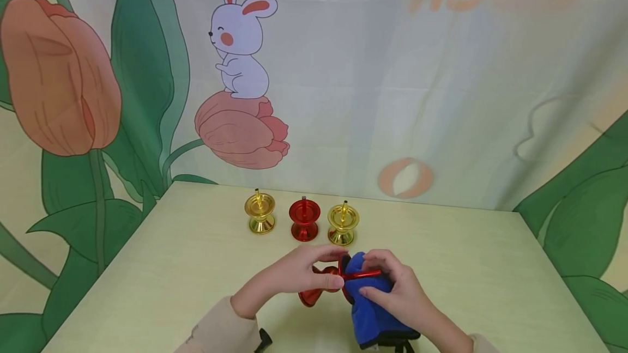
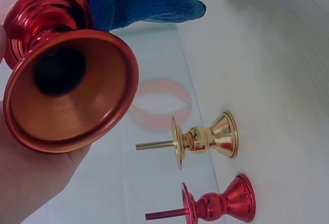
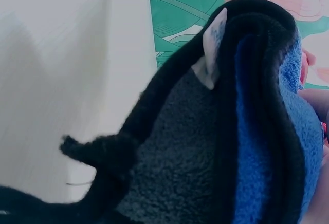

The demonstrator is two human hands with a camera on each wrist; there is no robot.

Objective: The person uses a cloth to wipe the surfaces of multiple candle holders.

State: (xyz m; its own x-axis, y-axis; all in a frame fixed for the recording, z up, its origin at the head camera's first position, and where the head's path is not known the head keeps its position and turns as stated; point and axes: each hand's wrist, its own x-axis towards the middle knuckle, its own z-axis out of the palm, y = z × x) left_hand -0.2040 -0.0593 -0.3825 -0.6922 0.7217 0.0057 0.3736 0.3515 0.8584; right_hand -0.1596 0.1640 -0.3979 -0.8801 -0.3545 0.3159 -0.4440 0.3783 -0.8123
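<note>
My left hand (image 1: 294, 272) grips a shiny red candle holder (image 1: 310, 297) tipped on its side, its spike pointing right. In the left wrist view the hollow underside of its flared base (image 2: 97, 106) faces the camera. A blue cloth (image 1: 365, 320) with black edging lies against the dish of this candle holder, bunched in my right hand (image 1: 399, 296). The red spike crosses in front of the cloth. In the right wrist view the folded cloth (image 3: 303, 147) fills much of the picture, its dark side and a white tag (image 3: 213, 44) showing.
Behind the hands stand a gold candle holder (image 1: 260, 208), a red one (image 1: 304, 214) and another gold one (image 1: 343, 219), all upright in a row. The pale table (image 1: 196, 266) ends at a printed curtain (image 1: 333, 97). A small black piece (image 1: 264, 339) shows beside the left sleeve.
</note>
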